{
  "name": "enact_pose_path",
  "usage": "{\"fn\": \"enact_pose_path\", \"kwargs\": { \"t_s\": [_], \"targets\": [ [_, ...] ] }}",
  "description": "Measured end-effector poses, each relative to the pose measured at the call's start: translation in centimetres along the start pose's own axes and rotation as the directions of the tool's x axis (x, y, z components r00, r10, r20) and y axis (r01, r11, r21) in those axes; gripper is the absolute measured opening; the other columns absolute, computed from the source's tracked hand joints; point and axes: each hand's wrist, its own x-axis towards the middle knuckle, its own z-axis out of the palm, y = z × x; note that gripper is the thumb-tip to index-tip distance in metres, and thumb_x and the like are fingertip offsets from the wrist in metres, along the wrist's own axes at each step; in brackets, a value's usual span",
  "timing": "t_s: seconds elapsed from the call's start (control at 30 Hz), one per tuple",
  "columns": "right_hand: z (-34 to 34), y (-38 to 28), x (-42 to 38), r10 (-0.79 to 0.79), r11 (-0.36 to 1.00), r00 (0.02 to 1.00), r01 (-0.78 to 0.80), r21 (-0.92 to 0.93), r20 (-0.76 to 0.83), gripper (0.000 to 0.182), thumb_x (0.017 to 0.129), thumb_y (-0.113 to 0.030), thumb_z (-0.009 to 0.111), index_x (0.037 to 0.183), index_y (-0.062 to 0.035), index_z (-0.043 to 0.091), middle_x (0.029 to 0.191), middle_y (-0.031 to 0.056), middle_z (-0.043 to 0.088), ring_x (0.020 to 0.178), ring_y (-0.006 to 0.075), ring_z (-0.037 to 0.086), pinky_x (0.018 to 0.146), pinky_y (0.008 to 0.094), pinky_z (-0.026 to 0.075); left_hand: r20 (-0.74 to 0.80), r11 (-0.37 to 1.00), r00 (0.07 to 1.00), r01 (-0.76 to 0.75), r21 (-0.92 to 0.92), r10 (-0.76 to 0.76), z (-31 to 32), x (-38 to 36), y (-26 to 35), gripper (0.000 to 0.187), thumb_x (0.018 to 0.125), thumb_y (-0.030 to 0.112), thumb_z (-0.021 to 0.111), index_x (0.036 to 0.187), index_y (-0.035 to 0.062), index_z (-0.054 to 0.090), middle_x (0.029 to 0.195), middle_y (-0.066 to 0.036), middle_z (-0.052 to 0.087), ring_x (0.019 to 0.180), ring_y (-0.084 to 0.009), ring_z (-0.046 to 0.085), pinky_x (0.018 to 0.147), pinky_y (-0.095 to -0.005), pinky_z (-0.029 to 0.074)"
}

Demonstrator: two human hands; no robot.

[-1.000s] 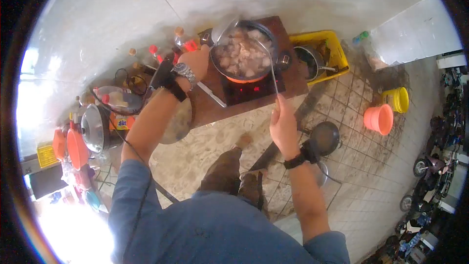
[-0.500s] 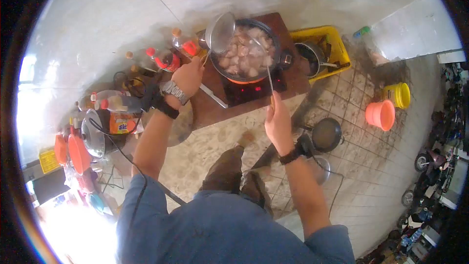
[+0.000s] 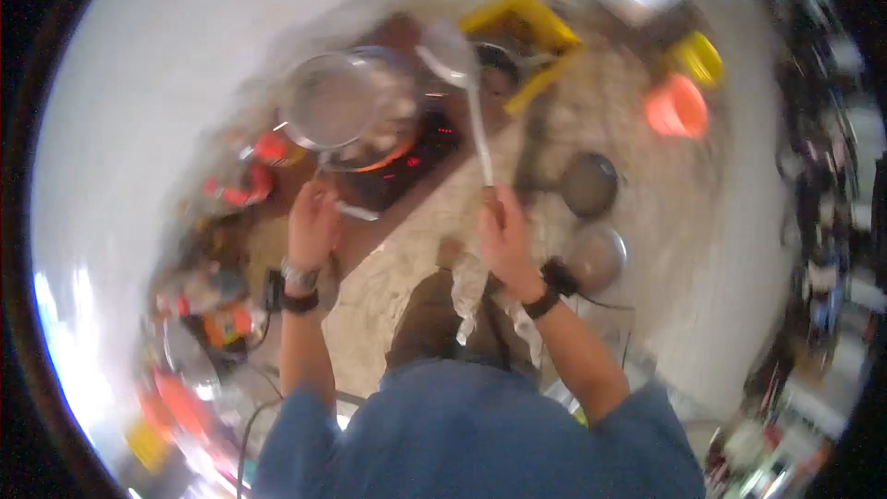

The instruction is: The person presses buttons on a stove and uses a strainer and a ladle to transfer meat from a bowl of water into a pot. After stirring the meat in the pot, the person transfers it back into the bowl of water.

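My left hand (image 3: 314, 226) is closed on the handle of a round mesh strainer (image 3: 331, 102), which overlaps the left part of the pan in view. Pale chunks of food (image 3: 399, 115) show in the dark pan (image 3: 377, 60) beside its rim. In my right hand (image 3: 506, 236) is a metal spatula (image 3: 448, 55) with a brown grip, raised to the right of the pan. Its head is smeared by motion. Under the pan lies a black induction cooker (image 3: 393, 180) with red lights.
Red-labelled bottles (image 3: 248, 187) stand left of the cooker. A yellow crate (image 3: 545, 14) holds a pot at the back. On the floor at right are a dark frying pan (image 3: 589, 185), an orange bucket (image 3: 676, 106) and a yellow bucket (image 3: 698, 60). The view is blurred.
The spatula has come up out of the pan and now hangs right of it. The strainer is lower, covering more of the pan. My view has turned, shifting the surroundings.
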Motion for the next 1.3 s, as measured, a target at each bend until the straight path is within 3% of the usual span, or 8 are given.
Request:
{"fn": "enact_pose_path", "kwargs": {
  "t_s": [0.43,0.6,0.67,0.73,1.0,1.17,1.23,1.3],
  "targets": [
    [-18.5,16.0,-29.3,0.508,0.838,0.500,-0.474,0.269,-0.701,0.047,0.094,-0.015,0.054,0.136,0.0003,0.041,0.106,0.0150,0.062,0.088,0.0235,0.060,0.080,0.0333,0.048,0.707,0.926,0.707,-0.262,0.273,-0.008,37.3,-2.9,-5.3,0.029,0.102,0.025,0.044,0.107,0.0011,0.059,0.072,-0.005,0.055,0.060,-0.0132,0.049,0.055,-0.0295,0.040],
    [-24.3,23.4,-37.1,0.508,0.776,0.297,-0.565,0.280,-0.808,0.047,0.095,-0.015,0.054,0.137,0.0005,0.040,0.096,0.0139,0.063,0.082,0.0220,0.060,0.073,0.0322,0.047,0.711,0.506,0.553,-0.803,0.315,0.436,52.2,-4.2,-12.1,0.033,0.099,0.030,0.048,0.109,0.0003,0.058,0.082,-0.021,0.062,0.070,-0.0349,0.060,0.064,-0.0423,0.047],
    [-24.8,30.0,-40.5,0.425,0.783,0.268,-0.588,0.203,-0.864,0.046,0.095,-0.014,0.053,0.137,-0.0007,0.040,0.084,0.0111,0.061,0.073,0.0195,0.057,0.066,0.0319,0.046,0.738,0.468,0.597,-0.774,0.427,0.314,57.1,-4.7,-14.1,0.031,0.097,0.030,0.052,0.108,0.0021,0.057,0.085,-0.020,0.064,0.075,-0.0363,0.062,0.065,-0.0445,0.047],
    [-26.2,34.9,-42.2,0.734,0.628,0.123,-0.497,0.598,-0.668,0.045,0.095,-0.012,0.052,0.137,-0.0023,0.040,0.077,0.0086,0.057,0.065,0.0185,0.054,0.060,0.0330,0.044,0.714,0.339,0.544,-0.837,0.429,0.441,61.9,-3.4,-18.3,0.028,0.094,0.029,0.057,0.105,0.0034,0.056,0.083,-0.018,0.063,0.072,-0.0352,0.061,0.065,-0.0443,0.047],
    [-28.5,61.5,-43.9,0.451,0.741,0.236,-0.637,0.213,-0.861,0.044,0.095,-0.007,0.050,0.138,-0.0043,0.040,0.088,0.0091,0.057,0.072,0.0133,0.051,0.063,0.0289,0.044,0.688,0.413,0.542,-0.833,0.368,0.482,78.2,6.7,-50.9,0.024,0.085,0.016,0.061,0.105,0.0060,0.051,0.088,-0.019,0.064,0.077,-0.0396,0.063,0.068,-0.0488,0.049],
    [-27.9,75.9,-43.6,0.368,0.756,0.254,-0.641,0.129,-0.894,0.045,0.096,-0.008,0.051,0.139,-0.0053,0.040,0.083,0.0073,0.058,0.066,0.0134,0.051,0.058,0.0305,0.042,0.828,0.083,0.478,-0.876,0.476,0.293,78.6,15.0,-75.7,0.029,0.086,0.021,0.059,0.108,0.0038,0.049,0.089,-0.024,0.065,0.083,-0.0439,0.063,0.071,-0.0528,0.049],
    [-28.7,78.2,-43.2,0.586,0.656,0.126,-0.654,0.377,-0.801,0.046,0.096,-0.010,0.052,0.139,-0.0047,0.041,0.091,0.0083,0.060,0.075,0.0142,0.054,0.064,0.0313,0.044,0.762,0.118,0.636,-0.771,0.626,0.118,78.5,13.8,-76.3,0.032,0.088,0.024,0.058,0.111,0.0038,0.048,0.091,-0.025,0.065,0.083,-0.0451,0.062,0.070,-0.0545,0.049],
    [-29.5,81.4,-42.6,0.392,0.782,0.164,-0.578,0.234,-0.905,0.045,0.095,-0.011,0.053,0.139,-0.0049,0.041,0.091,0.0094,0.061,0.076,0.0151,0.055,0.066,0.0320,0.045,0.762,0.207,0.635,-0.768,0.606,0.122,78.8,12.9,-73.9,0.034,0.090,0.026,0.057,0.115,0.0049,0.047,0.090,-0.025,0.065,0.082,-0.0452,0.063,0.068,-0.0549,0.048]
  ]
}}
